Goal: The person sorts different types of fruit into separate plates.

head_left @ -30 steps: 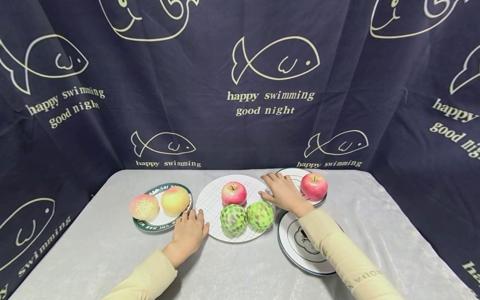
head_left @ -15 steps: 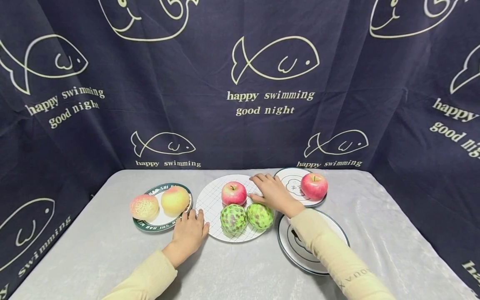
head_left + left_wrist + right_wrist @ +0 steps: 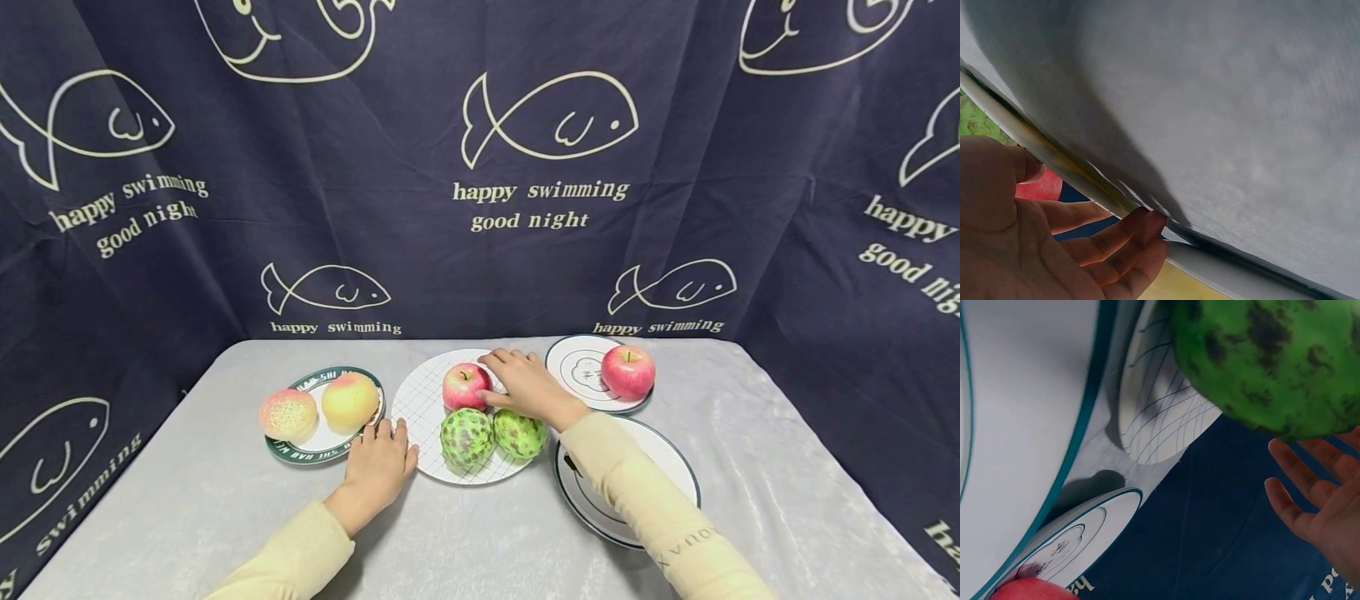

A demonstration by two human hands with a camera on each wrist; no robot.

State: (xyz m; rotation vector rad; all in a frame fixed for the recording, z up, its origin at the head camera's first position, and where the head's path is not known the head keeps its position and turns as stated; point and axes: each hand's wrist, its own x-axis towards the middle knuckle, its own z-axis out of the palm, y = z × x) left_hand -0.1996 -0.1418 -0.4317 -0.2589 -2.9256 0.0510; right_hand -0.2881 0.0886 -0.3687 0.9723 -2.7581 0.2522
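My right hand (image 3: 528, 383) reaches over the white grid-lined plate (image 3: 420, 400), its thumb and fingertips right at the side of a red apple (image 3: 463, 387). In the right wrist view the fingers (image 3: 1297, 465) are spread and loosely bent, partly behind a green fruit with dark blotches (image 3: 1272, 369). Two such green fruits (image 3: 467, 438) sit in front of the apple, side by side. Between the grid plate and a green-rimmed plate (image 3: 300, 455), my left hand (image 3: 377, 468) lies with relaxed fingers at the plates' edges and holds nothing.
The green-rimmed plate carries a pinkish peach (image 3: 288, 414) and a yellow one (image 3: 350, 401). At the back right, a white plate (image 3: 566, 367) bears another red apple (image 3: 628, 372). A larger dark-rimmed plate (image 3: 671, 467) lies under my right forearm. A dark fish-print cloth (image 3: 555, 275) encloses the table.
My right hand has moved left, from beside the back right plate across the grid plate to the red apple's side. The left hand and the fruits have stayed put.
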